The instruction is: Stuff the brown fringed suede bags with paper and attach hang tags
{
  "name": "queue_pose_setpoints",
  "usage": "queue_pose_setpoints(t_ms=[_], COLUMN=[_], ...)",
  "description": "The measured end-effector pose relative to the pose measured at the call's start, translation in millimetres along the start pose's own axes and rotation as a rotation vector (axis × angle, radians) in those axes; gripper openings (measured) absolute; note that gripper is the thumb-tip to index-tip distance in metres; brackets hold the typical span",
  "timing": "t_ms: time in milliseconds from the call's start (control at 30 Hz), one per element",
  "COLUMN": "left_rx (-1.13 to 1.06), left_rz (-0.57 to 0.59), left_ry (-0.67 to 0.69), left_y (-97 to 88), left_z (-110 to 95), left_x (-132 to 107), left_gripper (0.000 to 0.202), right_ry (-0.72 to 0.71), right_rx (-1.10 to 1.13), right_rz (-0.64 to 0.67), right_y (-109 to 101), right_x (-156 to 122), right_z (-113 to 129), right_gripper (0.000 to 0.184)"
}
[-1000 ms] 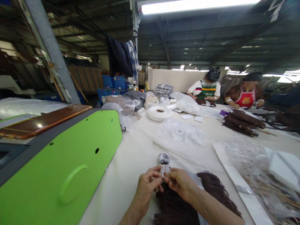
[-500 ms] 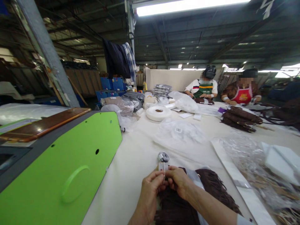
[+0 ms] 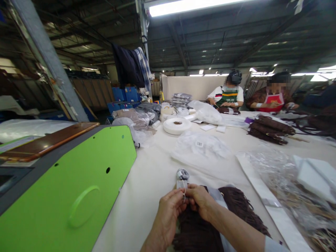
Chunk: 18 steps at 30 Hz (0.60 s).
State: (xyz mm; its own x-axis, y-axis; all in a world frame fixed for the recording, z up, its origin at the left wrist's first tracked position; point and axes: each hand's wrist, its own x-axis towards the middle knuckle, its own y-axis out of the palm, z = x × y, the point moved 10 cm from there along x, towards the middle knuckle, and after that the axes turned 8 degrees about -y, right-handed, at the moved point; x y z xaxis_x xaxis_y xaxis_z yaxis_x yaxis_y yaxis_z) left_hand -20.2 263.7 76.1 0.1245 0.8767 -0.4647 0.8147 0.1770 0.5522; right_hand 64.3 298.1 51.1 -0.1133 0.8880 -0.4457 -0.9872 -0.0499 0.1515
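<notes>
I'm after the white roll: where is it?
In the head view the white roll lies mid-table, past the clear bag, right of the green machine.

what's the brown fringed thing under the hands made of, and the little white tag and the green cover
Brown fringed piece: likely suede or faux suede, matte, cut into thin limp strips. White tag, pinched between left hand and right hand: probably paper or thin card, flat, on a pale string. Green cover: smooth painted metal or moulded plastic, slight sheen.
</notes>
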Motion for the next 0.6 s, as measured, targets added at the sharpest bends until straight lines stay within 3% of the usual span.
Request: queue_pose_setpoints(t_ms=[200,367,600], left_rx=[0.088,0.235,0.396], left_rz=[-0.066,-0.085,-0.235], left_ry=[-0.015,-0.046,0.085], left_y=[-9.8,-11.5,-37.2], left_z=[1.8,-1.3,-13.7], left_x=[3.5,2.8,16.3], left_gripper=[0.054,0.062,0.049], right_ry=[0.044,0.045,0.008], right_rx=[-0.021,-0.028,0.034], right_rz=[0.132,0.203,0.202], right_y=[11.3,14.0,5.9], right_x=[-7.2,-14.2,-16.2], right_z=[-0.8,-3.7,3.5], right_gripper=[0.004,0.01,0.005])
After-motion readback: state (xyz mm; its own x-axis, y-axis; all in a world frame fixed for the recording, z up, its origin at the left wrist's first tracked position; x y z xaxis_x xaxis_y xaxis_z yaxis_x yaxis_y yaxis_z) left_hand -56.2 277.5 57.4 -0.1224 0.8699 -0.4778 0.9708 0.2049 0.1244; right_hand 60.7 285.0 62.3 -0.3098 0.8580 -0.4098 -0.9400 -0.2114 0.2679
